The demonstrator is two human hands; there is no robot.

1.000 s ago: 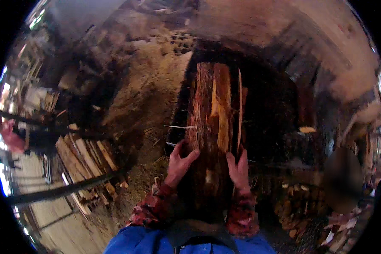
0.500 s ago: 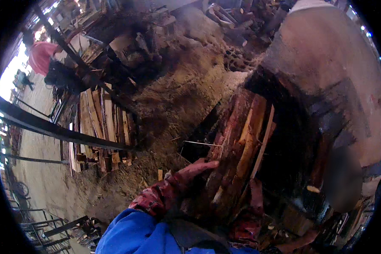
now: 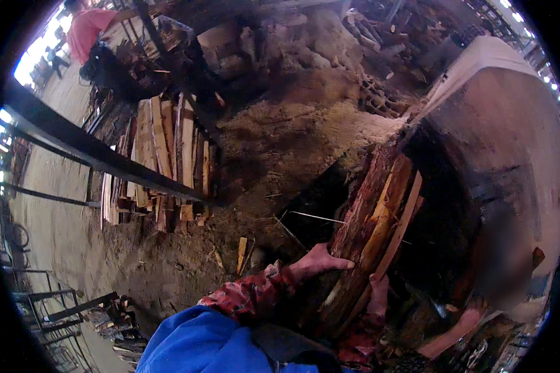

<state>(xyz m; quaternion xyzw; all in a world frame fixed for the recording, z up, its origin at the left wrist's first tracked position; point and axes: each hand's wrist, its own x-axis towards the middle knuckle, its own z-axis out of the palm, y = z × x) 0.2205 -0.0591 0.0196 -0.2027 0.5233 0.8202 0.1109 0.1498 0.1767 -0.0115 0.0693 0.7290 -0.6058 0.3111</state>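
Note:
A long rough slab of bark-covered wood (image 3: 370, 224) with pale split strips lies slanted on a dark machine bed, its near end toward me. My left hand (image 3: 317, 261) presses flat on the slab's left side, fingers spread, in a red patterned sleeve. My right hand (image 3: 378, 292) grips the slab's right underside near its end; part of it is hidden by the wood. Another person's bare forearm (image 3: 454, 332) reaches in at lower right.
A stack of sawn boards (image 3: 162, 161) stands at left behind a dark steel beam (image 3: 99, 152). Sawdust heaps (image 3: 280, 143) cover the ground ahead. A large dark rounded machine housing (image 3: 498, 143) rises at right. A person in pink (image 3: 87, 28) stands at far upper left.
My view has swung left and tilted, so the slab now runs diagonally at right. Both hands have stayed on its near end; the left one has shifted onto the slab's left side.

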